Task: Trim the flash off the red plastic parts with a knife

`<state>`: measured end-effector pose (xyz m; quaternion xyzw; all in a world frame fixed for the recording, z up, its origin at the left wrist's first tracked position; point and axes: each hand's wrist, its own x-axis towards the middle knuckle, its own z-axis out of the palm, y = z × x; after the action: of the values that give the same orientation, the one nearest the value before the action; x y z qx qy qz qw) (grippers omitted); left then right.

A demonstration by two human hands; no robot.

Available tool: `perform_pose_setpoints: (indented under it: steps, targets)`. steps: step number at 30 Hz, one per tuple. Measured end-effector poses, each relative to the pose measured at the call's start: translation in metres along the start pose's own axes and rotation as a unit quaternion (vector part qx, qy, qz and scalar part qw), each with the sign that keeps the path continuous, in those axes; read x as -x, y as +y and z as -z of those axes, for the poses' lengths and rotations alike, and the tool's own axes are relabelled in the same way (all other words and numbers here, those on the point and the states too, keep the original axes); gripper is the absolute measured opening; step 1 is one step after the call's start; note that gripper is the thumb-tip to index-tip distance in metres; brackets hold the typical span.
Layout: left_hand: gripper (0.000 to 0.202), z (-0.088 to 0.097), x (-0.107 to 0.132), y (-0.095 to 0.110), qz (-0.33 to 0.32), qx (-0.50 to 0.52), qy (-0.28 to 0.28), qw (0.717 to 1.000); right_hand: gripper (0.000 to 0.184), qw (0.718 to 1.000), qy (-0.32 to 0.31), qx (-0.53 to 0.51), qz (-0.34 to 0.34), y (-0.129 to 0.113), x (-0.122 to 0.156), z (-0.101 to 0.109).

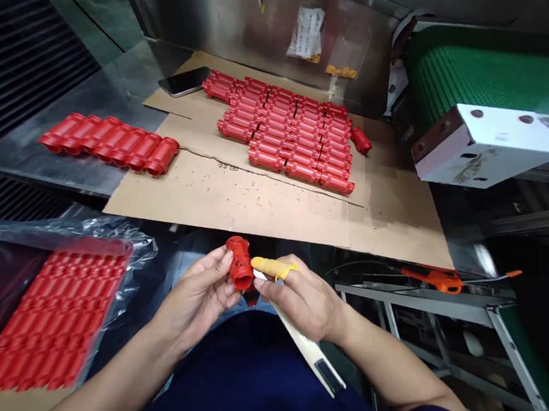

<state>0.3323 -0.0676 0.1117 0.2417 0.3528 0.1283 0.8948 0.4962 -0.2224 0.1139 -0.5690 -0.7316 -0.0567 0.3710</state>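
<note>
My left hand (203,293) is closed round a red plastic sleeve (240,263), held above my lap with its open end tilted towards me. In my right hand (308,298) is a utility knife (307,348) with a long whitish handle and a dark end piece. Its tip is at the sleeve's right side; whether the blade touches is hard to tell. A yellow finger cot (272,267) covers my right index finger. Beyond both hands, rows of red sleeves (292,131) lie on a cardboard sheet (197,192), with a single sleeve (360,140) at their right.
More red sleeves (110,142) lie in a line at the left. A plastic-lined box (112,262) of sleeves stands at lower left. A phone (184,83) rests at the back. A green conveyor belt (477,69) is at right, above an orange air gun (437,279).
</note>
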Motion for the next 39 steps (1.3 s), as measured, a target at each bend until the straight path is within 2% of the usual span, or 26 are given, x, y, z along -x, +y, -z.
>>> perform_pose_setpoints:
  steps: [2, 4, 6, 8, 10, 14, 16, 24, 28, 35, 39]
  targets:
    - [0.044, 0.000, 0.000, -0.001, 0.011, -0.003, -0.003, 1.000, 0.028, 0.999, 0.024, -0.034, -0.034, 0.004, 0.003, -0.005]
    - [0.044, 0.000, 0.001, -0.004, -0.003, -0.026, -0.026, 0.999, 0.025, 0.983, 0.075, -0.114, -0.127, 0.010, 0.006, -0.009]
    - [0.046, 0.001, 0.002, -0.007, -0.044, -0.059, -0.054, 0.996, 0.019, 0.938, 0.121, -0.219, -0.241, 0.015, 0.006, -0.010]
    - [0.052, 0.003, 0.004, -0.010, -0.112, -0.105, -0.066, 0.986, 0.015, 0.902, 0.139, -0.277, -0.301, 0.016, 0.004, -0.007]
    - [0.059, 0.006, 0.006, -0.012, -0.200, -0.161, -0.060, 0.965, 0.015, 0.911, 0.143, -0.264, -0.282, 0.011, 0.003, -0.003]
    - [0.057, 0.010, 0.012, -0.018, -0.350, -0.261, -0.032, 0.899, 0.032, 0.965, 0.118, -0.182, -0.146, -0.007, 0.002, 0.003]
    - [0.058, 0.010, 0.013, -0.021, -0.391, -0.290, -0.026, 0.873, 0.039, 0.978, 0.099, -0.146, -0.114, -0.012, 0.003, 0.004]
    - [0.070, 0.017, 0.006, -0.028, -0.503, -0.339, -0.049, 0.793, 0.046, 0.988, 0.064, -0.097, -0.106, -0.015, 0.005, 0.006]
    - [0.070, 0.019, 0.006, -0.029, -0.502, -0.345, -0.034, 0.793, 0.051, 0.988, 0.055, -0.090, -0.109, -0.019, 0.009, 0.004]
    - [0.066, 0.018, 0.006, -0.030, -0.509, -0.344, -0.024, 0.789, 0.050, 0.979, 0.028, -0.129, -0.155, -0.023, 0.020, -0.001]
    - [0.063, 0.015, 0.009, -0.030, -0.504, -0.338, -0.021, 0.795, 0.049, 0.981, 0.032, -0.121, -0.149, -0.022, 0.015, 0.001]
